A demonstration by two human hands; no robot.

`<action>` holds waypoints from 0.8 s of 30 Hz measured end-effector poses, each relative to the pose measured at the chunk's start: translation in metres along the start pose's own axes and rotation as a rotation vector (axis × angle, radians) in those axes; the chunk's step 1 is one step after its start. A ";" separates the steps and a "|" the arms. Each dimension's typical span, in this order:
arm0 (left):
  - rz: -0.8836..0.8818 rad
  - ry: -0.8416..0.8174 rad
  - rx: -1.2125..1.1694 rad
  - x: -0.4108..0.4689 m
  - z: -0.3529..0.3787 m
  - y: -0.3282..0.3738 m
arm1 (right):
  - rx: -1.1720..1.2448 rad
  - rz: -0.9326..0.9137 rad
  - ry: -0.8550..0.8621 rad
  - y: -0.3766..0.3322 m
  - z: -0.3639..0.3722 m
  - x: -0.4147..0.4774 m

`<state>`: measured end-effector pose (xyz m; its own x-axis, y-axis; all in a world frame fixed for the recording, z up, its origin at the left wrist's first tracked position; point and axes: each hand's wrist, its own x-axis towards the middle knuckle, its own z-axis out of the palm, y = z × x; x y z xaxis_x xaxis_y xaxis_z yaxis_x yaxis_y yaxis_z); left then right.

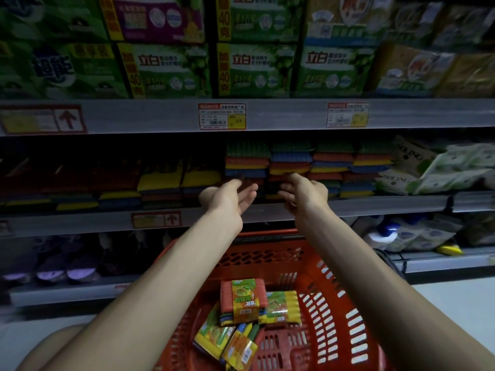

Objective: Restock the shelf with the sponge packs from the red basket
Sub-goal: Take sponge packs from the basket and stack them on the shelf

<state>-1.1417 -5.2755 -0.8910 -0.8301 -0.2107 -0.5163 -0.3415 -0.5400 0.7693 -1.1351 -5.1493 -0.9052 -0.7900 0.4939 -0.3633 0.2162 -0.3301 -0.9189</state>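
Middle shelf (375, 205): stacked sponges (290, 162) lying flat, long axes across shelf, in side-by-side piles.

Red basket (325, 266) below shelf, between forearms.

Both arms stretched forward to shelf front.

Left hand (230, 196): palm turned inward, fingers straight and spread, holding nothing.

Right hand (305, 191): knuckles up, fingers curled at the stacks; too dark to tell whether it grips anything.

Sponge packs (242, 298) in basket bottom: orange one on top, long axis toward shelf; others tilted at mixed angles.
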 end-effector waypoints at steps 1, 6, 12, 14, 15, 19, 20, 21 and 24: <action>0.003 -0.002 0.006 -0.001 0.001 -0.001 | -0.002 -0.001 -0.001 0.001 0.000 -0.001; 0.015 -0.004 0.037 0.000 0.002 0.001 | -0.006 -0.013 0.001 0.002 0.001 -0.003; 0.032 0.005 0.087 -0.004 0.001 0.003 | -0.017 -0.013 -0.004 0.001 0.000 -0.003; 0.028 0.011 0.088 -0.006 0.001 0.004 | -0.013 -0.006 -0.001 0.001 -0.002 -0.001; 0.023 0.012 0.083 -0.007 0.001 0.005 | -0.014 0.000 0.000 0.001 -0.003 -0.001; 0.012 0.011 0.059 -0.009 0.000 0.008 | 0.001 -0.010 0.035 -0.002 -0.005 -0.002; 0.013 0.011 0.053 -0.009 0.000 0.008 | 0.004 -0.016 0.051 -0.003 -0.005 -0.002; 0.014 0.007 0.052 -0.008 0.000 0.007 | 0.007 -0.020 0.062 -0.003 -0.005 -0.002; 0.022 0.010 0.054 -0.007 0.000 0.007 | 0.011 -0.028 0.068 -0.004 -0.003 -0.001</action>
<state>-1.1380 -5.2776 -0.8820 -0.8330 -0.2306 -0.5028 -0.3467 -0.4907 0.7994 -1.1333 -5.1463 -0.9012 -0.7547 0.5566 -0.3473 0.1875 -0.3243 -0.9272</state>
